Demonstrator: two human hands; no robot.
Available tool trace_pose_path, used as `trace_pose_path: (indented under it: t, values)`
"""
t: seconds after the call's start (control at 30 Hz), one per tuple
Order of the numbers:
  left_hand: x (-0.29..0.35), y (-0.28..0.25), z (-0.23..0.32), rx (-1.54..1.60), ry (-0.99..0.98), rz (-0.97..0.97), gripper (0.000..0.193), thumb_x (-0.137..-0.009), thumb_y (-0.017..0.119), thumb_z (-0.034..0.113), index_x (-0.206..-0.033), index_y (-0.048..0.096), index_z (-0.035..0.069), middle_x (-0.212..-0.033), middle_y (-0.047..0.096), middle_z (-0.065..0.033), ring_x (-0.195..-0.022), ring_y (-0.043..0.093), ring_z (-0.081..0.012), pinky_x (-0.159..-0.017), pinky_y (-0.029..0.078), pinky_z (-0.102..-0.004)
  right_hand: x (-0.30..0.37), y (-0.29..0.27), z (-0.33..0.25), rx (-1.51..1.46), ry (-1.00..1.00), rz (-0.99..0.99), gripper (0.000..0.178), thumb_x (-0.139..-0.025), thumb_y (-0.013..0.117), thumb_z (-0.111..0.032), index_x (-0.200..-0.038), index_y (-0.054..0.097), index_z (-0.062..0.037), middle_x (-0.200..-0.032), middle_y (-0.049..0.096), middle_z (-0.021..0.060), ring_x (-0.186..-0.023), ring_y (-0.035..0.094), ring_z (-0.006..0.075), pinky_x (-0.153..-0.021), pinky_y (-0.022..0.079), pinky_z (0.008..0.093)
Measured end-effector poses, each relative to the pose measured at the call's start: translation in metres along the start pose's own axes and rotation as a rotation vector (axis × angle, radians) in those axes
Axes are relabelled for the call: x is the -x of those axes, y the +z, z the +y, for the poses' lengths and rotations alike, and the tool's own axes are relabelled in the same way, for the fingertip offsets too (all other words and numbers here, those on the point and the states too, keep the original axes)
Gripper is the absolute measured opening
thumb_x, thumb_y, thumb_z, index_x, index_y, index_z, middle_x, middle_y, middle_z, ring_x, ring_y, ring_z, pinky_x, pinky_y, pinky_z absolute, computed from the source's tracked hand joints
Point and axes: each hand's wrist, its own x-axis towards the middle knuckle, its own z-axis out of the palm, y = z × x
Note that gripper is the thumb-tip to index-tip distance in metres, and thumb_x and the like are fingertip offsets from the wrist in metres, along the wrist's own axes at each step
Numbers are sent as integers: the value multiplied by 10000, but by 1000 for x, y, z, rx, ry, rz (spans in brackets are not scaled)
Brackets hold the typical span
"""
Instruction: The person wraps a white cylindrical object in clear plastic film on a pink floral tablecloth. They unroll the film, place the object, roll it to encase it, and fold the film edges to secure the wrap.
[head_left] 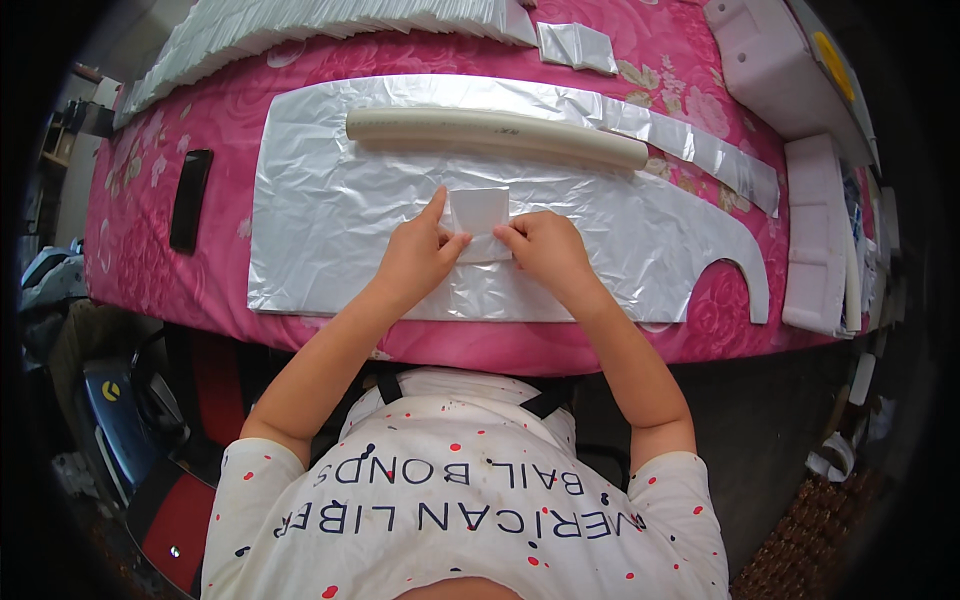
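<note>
with left hand (418, 252) and right hand (550, 250) pinching its lower corners, the square (480, 209) could skew if the slick sheet (330, 220) slides.

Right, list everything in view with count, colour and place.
Folded piece: one, white, between the hands
Plastic sheet: one or more layers, silvery white, under the hands
Tube: one, beige, across the sheet
Overlapping pieces: several, silvery, far right
Folded packets: many, white, far left
Loose packet: count unclear, white, far side
Phone: one, black, left
Foam pieces: at least two, white, right
Tablecloth: one, pink floral, beneath
Blue object: one, lower left
Dim clutter: uncountable, edges
Shirt: one, white, patterned, bottom
Left hand: one, centre
Right hand: one, centre
</note>
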Motion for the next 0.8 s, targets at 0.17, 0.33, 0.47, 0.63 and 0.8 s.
trace_pose_path:
  t: [0.17,0.33,0.47,0.63,0.8]
  values:
    - [-3,-3,4,-16,-53,-24,717,-805,633,165,-1367,247,-56,-653,639,-96,-582,596,-159,-602,462,-258,-6,-7,-6,-74,120,-109,306,-828,604,-251,-741,655,37,-574,600,80,-500,590,135,-500,454,274]
    - [2,-11,17,56,-114,-49,720,-789,644,134,-1367,257,-48,-879,636,-148,-704,616,-189,-665,478,-286,-11,-9,-2,-112,160,-142,313,-817,610,-257,-708,647,34,-580,599,72,-500,589,134,-500,451,272]
    - [7,3,-7,-415,462,291,716,-767,658,184,-1333,300,-67,-1207,496,-225,-1042,538,-321,-872,437,-368,-11,-10,-8,-103,179,-148,304,-813,604,-249,-703,647,32,-579,600,71,-504,587,133,-504,449,276]
    - [2,23,-1,-536,595,114,779,-791,616,316,-1360,243,-64,-1391,298,-233,-1300,284,-357,-1055,241,-445,-11,-11,-11,-63,174,-128,294,-809,591,-242,-681,657,14,-559,609,101,-514,610,167,-540,470,295]
    - [-4,42,-6,-591,532,86,929,-778,555,512,-1380,160,-74,-1448,166,-241,-1366,132,-354,-1094,105,-479,-13,-5,-1,-32,126,-88,296,-801,585,-251,-648,660,-9,-561,619,113,-513,614,204,-554,481,310]
